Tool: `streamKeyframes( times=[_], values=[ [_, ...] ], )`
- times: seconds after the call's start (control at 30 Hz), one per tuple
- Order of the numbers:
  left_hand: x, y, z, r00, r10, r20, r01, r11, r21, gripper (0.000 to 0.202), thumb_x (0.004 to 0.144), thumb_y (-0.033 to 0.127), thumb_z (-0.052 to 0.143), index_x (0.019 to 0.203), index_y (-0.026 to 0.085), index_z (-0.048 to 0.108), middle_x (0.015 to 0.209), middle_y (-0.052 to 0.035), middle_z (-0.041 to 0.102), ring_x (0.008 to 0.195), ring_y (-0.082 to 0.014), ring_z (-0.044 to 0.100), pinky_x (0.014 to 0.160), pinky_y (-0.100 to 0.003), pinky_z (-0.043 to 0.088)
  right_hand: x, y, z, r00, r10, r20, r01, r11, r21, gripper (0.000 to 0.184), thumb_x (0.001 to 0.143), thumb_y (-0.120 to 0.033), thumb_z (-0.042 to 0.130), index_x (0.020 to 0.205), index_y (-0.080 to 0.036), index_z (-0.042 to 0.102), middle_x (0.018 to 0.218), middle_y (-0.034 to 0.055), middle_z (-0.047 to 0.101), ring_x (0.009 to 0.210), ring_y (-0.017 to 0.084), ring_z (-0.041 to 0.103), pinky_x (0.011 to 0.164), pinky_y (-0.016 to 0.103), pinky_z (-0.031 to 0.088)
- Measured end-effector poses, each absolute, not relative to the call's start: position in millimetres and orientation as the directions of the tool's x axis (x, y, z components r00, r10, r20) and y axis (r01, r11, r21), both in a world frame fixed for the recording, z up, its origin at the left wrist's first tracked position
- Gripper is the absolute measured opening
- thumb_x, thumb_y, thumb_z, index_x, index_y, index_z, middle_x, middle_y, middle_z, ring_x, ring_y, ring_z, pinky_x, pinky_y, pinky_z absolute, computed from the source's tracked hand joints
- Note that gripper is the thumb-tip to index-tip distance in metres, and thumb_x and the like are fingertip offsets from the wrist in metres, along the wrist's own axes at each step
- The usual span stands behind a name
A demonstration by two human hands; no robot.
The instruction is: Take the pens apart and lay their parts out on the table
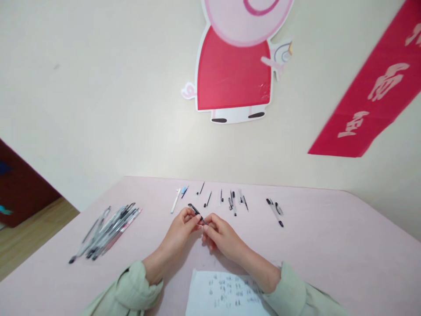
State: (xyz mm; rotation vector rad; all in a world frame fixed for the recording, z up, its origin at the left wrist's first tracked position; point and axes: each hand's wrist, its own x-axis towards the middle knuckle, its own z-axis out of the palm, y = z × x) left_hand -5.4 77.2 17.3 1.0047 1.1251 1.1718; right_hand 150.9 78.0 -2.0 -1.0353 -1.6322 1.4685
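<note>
My left hand (182, 228) and my right hand (221, 235) meet over the middle of the pink table (329, 237). Together they pinch a thin black pen (196, 211) that slants up and to the left from the fingertips. Both hands have their fingers closed around it. Pale green sleeves cover both forearms.
A pile of several pens (107, 230) lies at the left of the table. Loose pen parts and refills (230, 199) are spread in a row behind the hands, with a black pen (274, 211) further right. A written sheet of paper (226, 294) lies at the near edge.
</note>
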Motion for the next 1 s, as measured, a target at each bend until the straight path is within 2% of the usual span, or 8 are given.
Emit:
streamKeyframes(
  times=[0.07, 0.23, 0.33, 0.47, 0.63, 0.73, 0.83, 1.0],
  values=[
    [1, 84, 9, 0.047, 0.993, -0.110, -0.217, 0.118, 0.969, 0.027, 0.075, 0.039, 0.070, 0.080, 0.018, 0.054, 0.072, 0.0013, 0.059, 0.072, -0.0132, 0.058, 0.073, -0.027, 0.046, 153, 82, -3, -0.402, 0.916, -0.001, 0.143, 0.062, -0.988, 0.009, 0.090, -0.025, 0.044, 0.088, -0.020, 0.050, 0.059, -0.0061, 0.057, 0.043, 0.008, 0.044, 0.048, 0.020, 0.035],
    [-7, 94, 4, 0.134, 0.981, -0.137, -0.384, 0.179, 0.906, 0.044, 0.079, 0.048, 0.066, 0.108, 0.016, 0.062, 0.075, -0.0005, 0.061, 0.065, -0.0115, 0.054, 0.063, -0.024, 0.041, 160, 90, 0, -0.411, 0.912, -0.001, 0.165, 0.074, -0.984, 0.011, 0.089, -0.022, 0.045, 0.084, -0.019, 0.055, 0.052, -0.0063, 0.052, 0.049, 0.010, 0.047, 0.054, 0.021, 0.037],
    [-9, 93, 3, 0.230, 0.964, -0.134, -0.377, 0.216, 0.901, 0.039, 0.079, 0.047, 0.066, 0.100, 0.013, 0.067, 0.073, -0.0023, 0.061, 0.067, -0.0126, 0.054, 0.065, -0.025, 0.041, 160, 92, 2, -0.444, 0.896, -0.021, 0.155, 0.054, -0.986, 0.018, 0.092, -0.028, 0.044, 0.082, -0.018, 0.056, 0.053, -0.0051, 0.054, 0.047, 0.009, 0.043, 0.051, 0.021, 0.033],
    [-5, 88, 1, 0.360, 0.929, -0.085, -0.241, 0.181, 0.954, 0.036, 0.085, 0.046, 0.059, 0.093, 0.012, 0.069, 0.066, -0.0036, 0.062, 0.066, -0.0146, 0.053, 0.065, -0.027, 0.039, 158, 91, 3, -0.495, 0.867, -0.064, 0.072, -0.032, -0.997, 0.026, 0.092, -0.040, 0.046, 0.091, -0.017, 0.057, 0.057, -0.0042, 0.056, 0.040, 0.007, 0.036, 0.043, 0.021, 0.026],
    [-4, 84, 3, 0.381, 0.914, -0.138, -0.160, 0.212, 0.964, 0.046, 0.084, 0.048, 0.059, 0.113, 0.012, 0.066, 0.057, -0.0005, 0.059, 0.055, -0.0112, 0.044, 0.055, -0.024, 0.031, 156, 84, 10, -0.563, 0.811, -0.157, -0.084, -0.245, -0.966, 0.033, 0.088, -0.047, 0.051, 0.085, -0.015, 0.058, 0.069, -0.0007, 0.061, 0.037, 0.003, 0.033, 0.037, 0.020, 0.021],
    [-5, 84, 2, 0.401, 0.899, -0.178, -0.203, 0.277, 0.939, 0.051, 0.082, 0.050, 0.061, 0.117, 0.012, 0.065, 0.058, 0.0003, 0.055, 0.053, -0.0102, 0.042, 0.052, -0.023, 0.029, 154, 80, 15, -0.587, 0.784, -0.202, -0.122, -0.332, -0.935, 0.036, 0.087, -0.050, 0.054, 0.081, -0.015, 0.058, 0.057, -0.0057, 0.051, 0.035, 0.003, 0.023, 0.035, 0.020, 0.014],
    [-5, 84, 1, 0.400, 0.898, -0.182, -0.245, 0.296, 0.923, 0.050, 0.081, 0.049, 0.063, 0.114, 0.013, 0.067, 0.059, 0.0025, 0.049, 0.055, -0.0096, 0.042, 0.053, -0.023, 0.030, 152, 78, 16, -0.545, 0.814, -0.202, -0.099, -0.301, -0.948, 0.041, 0.086, -0.054, 0.053, 0.075, -0.015, 0.057, 0.045, -0.0104, 0.036, 0.033, 0.004, 0.019, 0.034, 0.021, 0.011],
    [-4, 83, 2, 0.399, 0.902, -0.167, -0.256, 0.284, 0.924, 0.047, 0.080, 0.048, 0.065, 0.111, 0.013, 0.068, 0.061, 0.0030, 0.047, 0.056, -0.0096, 0.041, 0.055, -0.023, 0.033, 150, 77, 15, -0.504, 0.839, -0.206, -0.101, -0.295, -0.950, 0.043, 0.088, -0.055, 0.051, 0.072, -0.017, 0.057, 0.041, -0.0111, 0.032, 0.032, 0.004, 0.019, 0.033, 0.020, 0.013]
  ],
)
